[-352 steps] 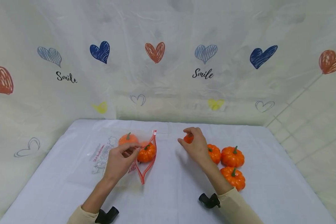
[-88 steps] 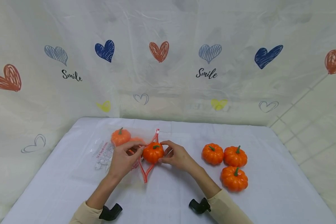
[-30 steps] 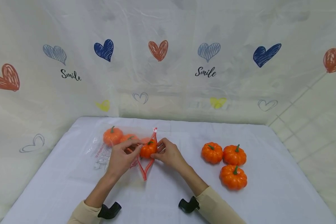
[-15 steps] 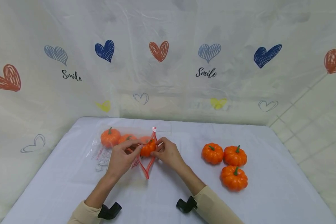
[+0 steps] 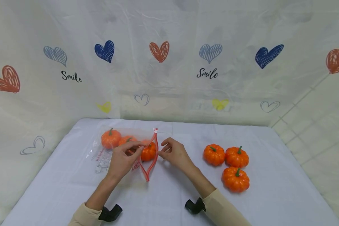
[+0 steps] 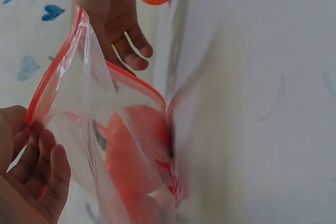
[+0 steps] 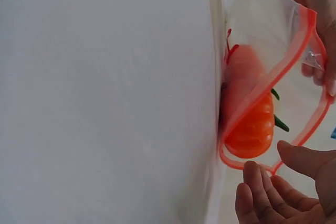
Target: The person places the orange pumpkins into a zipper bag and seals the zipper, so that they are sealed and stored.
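A clear zip bag with a red zip edge [image 5: 150, 168] lies on its side, its mouth facing right. My left hand [image 5: 123, 160] pinches the upper lip of the mouth, holding it raised, as the left wrist view shows at the zip strip [image 6: 47, 85]. Just inside the mouth sits a small orange pumpkin [image 5: 149, 152] with a green stem, seen also through the opening as a ribbed pumpkin [image 7: 252, 135] in the right wrist view. Deeper in, more pumpkins [image 5: 111, 139] show through the plastic. My right hand [image 5: 175, 154] holds nothing, fingers parted, fingertips right at the red edge.
Three loose orange pumpkins lie close together on the right: one at the left [image 5: 214, 154], one behind [image 5: 237, 157], one in front [image 5: 235, 179]. The white-covered table [image 5: 169, 201] ends at a backdrop [image 5: 183, 91] printed with hearts.
The pumpkin my right hand held has gone in through the bag's mouth, and that hand has let go and drawn back slightly right. Pumpkins inside have shifted left. My left hand keeps its pinch.
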`<state>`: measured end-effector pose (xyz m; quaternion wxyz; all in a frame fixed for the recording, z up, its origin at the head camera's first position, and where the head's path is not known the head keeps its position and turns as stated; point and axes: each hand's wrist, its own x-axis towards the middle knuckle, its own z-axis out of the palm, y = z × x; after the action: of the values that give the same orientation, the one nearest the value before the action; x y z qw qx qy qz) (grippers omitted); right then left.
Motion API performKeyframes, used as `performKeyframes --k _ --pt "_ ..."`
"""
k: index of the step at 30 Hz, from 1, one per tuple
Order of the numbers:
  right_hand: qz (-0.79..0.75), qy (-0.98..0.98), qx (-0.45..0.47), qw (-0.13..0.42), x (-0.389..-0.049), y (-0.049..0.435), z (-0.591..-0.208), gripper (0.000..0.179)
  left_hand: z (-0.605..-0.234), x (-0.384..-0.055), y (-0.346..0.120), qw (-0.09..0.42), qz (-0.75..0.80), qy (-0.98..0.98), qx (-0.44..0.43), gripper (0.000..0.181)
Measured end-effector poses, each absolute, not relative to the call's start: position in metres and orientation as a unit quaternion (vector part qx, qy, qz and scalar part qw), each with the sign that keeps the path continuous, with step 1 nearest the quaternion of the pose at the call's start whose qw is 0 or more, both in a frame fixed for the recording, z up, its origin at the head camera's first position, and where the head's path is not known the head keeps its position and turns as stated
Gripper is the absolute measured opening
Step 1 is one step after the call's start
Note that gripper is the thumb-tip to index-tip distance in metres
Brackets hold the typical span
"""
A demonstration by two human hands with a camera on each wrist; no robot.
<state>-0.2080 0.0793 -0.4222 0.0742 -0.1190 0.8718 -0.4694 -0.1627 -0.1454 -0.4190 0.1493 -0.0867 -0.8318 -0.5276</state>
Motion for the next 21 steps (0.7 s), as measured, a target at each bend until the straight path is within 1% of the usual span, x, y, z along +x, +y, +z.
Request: performKeyframes --k 13,21 --pt "-0.446 0.892 -0.058 0.054 -0.205 0.115 -0.405 0.032 -0.420 -0.162 -0.146 0.150 -0.524 -0.834 -0.085 0.013" --pt "-0.445 0.894 -0.052 0.035 -0.202 0.140 -0.398 0.030 -0.418 -0.162 -0.146 0.147 -0.527 -0.833 -0.088 0.013"
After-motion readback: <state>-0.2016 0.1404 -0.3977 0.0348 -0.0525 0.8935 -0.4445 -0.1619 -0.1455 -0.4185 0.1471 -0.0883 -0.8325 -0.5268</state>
